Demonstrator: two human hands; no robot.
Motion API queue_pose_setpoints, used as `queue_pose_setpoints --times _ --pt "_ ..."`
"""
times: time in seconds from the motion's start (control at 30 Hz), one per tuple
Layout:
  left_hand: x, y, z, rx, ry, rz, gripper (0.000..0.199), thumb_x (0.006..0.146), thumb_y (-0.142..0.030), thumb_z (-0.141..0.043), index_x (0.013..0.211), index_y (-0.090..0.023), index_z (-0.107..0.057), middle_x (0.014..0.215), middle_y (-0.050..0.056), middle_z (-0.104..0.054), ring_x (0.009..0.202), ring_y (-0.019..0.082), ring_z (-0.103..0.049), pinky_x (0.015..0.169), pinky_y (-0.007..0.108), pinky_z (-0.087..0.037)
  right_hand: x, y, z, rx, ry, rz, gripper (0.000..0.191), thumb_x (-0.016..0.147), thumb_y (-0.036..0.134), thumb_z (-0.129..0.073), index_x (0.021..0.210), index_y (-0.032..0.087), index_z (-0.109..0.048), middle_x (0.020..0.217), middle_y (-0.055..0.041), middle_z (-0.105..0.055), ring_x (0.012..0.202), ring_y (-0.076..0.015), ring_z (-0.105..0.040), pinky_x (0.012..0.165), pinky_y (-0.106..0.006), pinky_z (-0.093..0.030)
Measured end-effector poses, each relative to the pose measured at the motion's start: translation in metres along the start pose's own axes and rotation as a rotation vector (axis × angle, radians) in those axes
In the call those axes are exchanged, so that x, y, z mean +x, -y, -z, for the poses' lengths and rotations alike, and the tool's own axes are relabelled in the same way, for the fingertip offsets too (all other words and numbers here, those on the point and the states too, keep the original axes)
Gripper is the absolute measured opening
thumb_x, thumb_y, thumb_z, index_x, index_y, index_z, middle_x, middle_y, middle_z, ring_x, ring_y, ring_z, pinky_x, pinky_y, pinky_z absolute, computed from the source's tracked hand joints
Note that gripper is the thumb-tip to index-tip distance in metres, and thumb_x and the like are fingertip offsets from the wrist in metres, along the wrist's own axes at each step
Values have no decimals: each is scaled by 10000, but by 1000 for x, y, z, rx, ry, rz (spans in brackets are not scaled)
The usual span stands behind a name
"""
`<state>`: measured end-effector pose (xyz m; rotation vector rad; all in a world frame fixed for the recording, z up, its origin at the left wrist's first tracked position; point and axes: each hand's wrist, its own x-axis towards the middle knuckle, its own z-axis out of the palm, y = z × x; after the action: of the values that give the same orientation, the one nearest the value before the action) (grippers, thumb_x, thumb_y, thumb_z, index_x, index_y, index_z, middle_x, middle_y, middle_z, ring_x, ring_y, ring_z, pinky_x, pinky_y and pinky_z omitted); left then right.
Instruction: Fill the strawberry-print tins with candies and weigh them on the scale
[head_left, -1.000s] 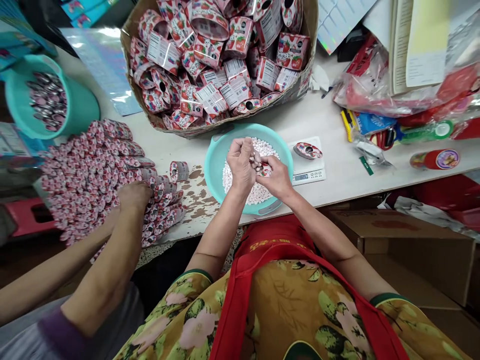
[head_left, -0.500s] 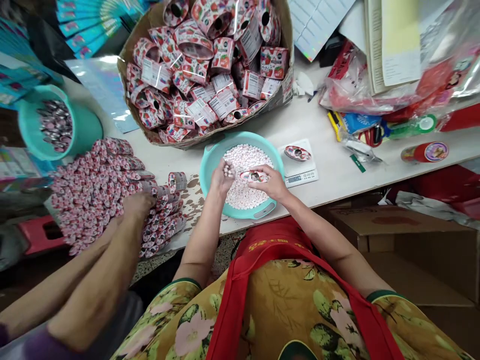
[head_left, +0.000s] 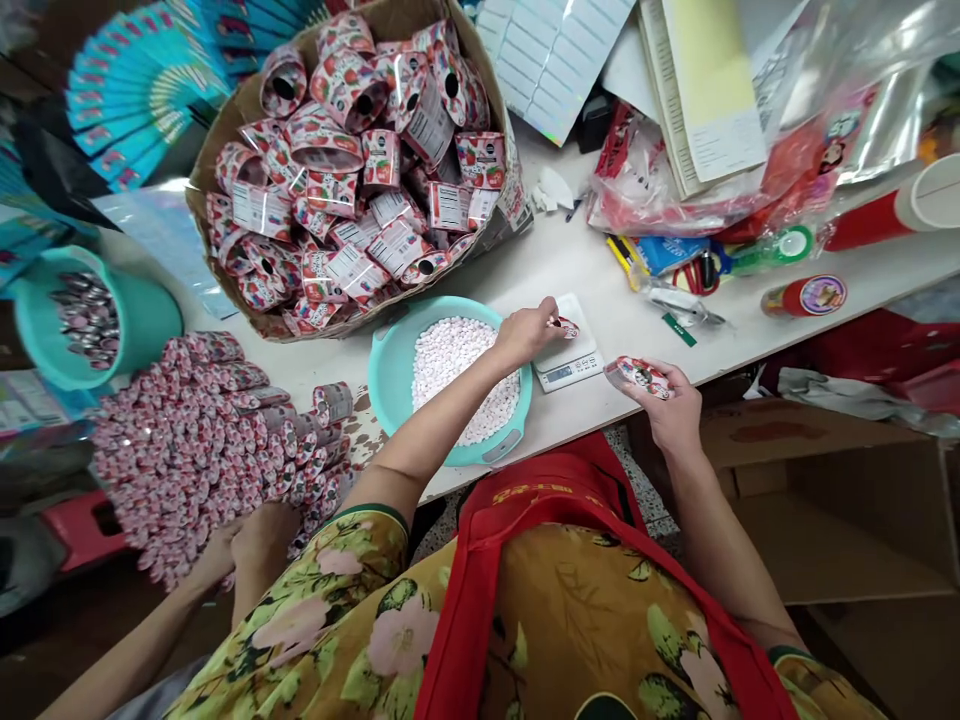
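My left hand [head_left: 527, 332] reaches across to the kitchen scale [head_left: 581, 368]. Its fingers are closed at the left end of a small strawberry-printed candy pack [head_left: 569, 327] on the scale; they partly hide the pack. To the right of the scale and in front of it, my right hand [head_left: 677, 405] grips another strawberry-printed candy pack [head_left: 642, 377], which is tilted and held above the table edge. Left of the scale, under my left forearm, is a turquoise basin [head_left: 386, 385] with many small pale pink-white candies [head_left: 450, 360].
A carton [head_left: 517, 190] full of printed sleeves stands behind the basin. At left, a co-worker's hands [head_left: 259, 540] are by a stack of packs [head_left: 195, 450], near a turquoise bucket [head_left: 161, 320]. A red can [head_left: 806, 297], tools and plastic bags lie at right.
My left hand has moved from above the candies to the pack on the scale; the candies in its fingers no longer show. My right hand has carried its pack rightward, away from the basin.
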<state>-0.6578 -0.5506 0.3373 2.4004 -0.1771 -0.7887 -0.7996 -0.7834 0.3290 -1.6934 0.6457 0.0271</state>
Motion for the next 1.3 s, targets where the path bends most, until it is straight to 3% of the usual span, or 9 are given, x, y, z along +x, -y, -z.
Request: queue_pose_setpoints --times 0.17,0.37,0.47,0.6,0.73,0.87,1.03,1.17,1.3 --pt "10 5 -6 -49 -34 -31 294 775 -358 -811 940 -220 -610 730 20 -620 743 227 -577 687 280 -346 1 -13 0 107 -79 -48 603 502 333 -929 1052 172 -740 979 -48 -754 832 -177 -694 840 -337 -566" --pt "16 33 4 -613 -272 -70 206 911 -280 -588 733 -180 -562 567 -37 -458 531 112 -398 556 221 -291 8 -21 2 101 -126 -21 586 526 339 -908 1064 178 -740 978 -39 -748 851 -181 -691 834 -345 -576" --pt "26 26 15 -357 -256 -71 132 848 -253 -654 748 -170 -634 583 -18 -498 570 127 -442 578 240 -306 12 -26 5 104 -165 -12 603 526 336 -908 1078 170 -732 986 -39 -744 855 -182 -693 863 -359 -577" --pt "60 -11 20 217 -13 -67 144 759 -301 -773 808 -170 -740 779 73 -674 818 228 -612 720 303 -419 14 -30 8 138 -198 -19 599 534 326 -904 1083 166 -726 995 -36 -743 864 -177 -697 884 -362 -575" --pt "96 -35 -2 521 172 -84 358 623 -283 -883 923 -114 -785 927 165 -724 999 332 -657 846 372 -486 12 -29 11 169 -223 -16 616 524 321 -911 1088 164 -721 1006 -39 -736 882 -181 -698 892 -366 -575" --pt "108 -30 -20 587 161 -143 406 598 -160 -837 995 -92 -782 998 200 -724 1028 355 -661 873 403 -496 11 -32 16 166 -272 -16 617 503 346 -919 1056 160 -719 977 -37 -729 877 -187 -691 874 -369 -581" --pt "89 -7 10 340 78 -101 165 674 -195 -743 828 -142 -771 846 130 -701 941 292 -649 822 354 -459 15 -36 20 158 -289 -10 597 494 358 -911 1024 161 -720 946 -28 -722 852 -182 -683 843 -366 -588" --pt "43 11 47 188 4 -219 115 752 -283 -697 767 -177 -741 736 74 -654 872 248 -621 764 313 -416 18 -34 14 190 -273 -19 602 476 347 -912 1018 166 -724 945 -22 -723 837 -172 -678 820 -350 -588" --pt "-2 9 48 257 29 -233 124 792 -312 -699 845 -210 -748 692 66 -629 859 274 -624 750 314 -383 19 -31 4 213 -271 -38 629 448 328 -926 1019 155 -726 941 -31 -728 830 -169 -673 828 -349 -584"
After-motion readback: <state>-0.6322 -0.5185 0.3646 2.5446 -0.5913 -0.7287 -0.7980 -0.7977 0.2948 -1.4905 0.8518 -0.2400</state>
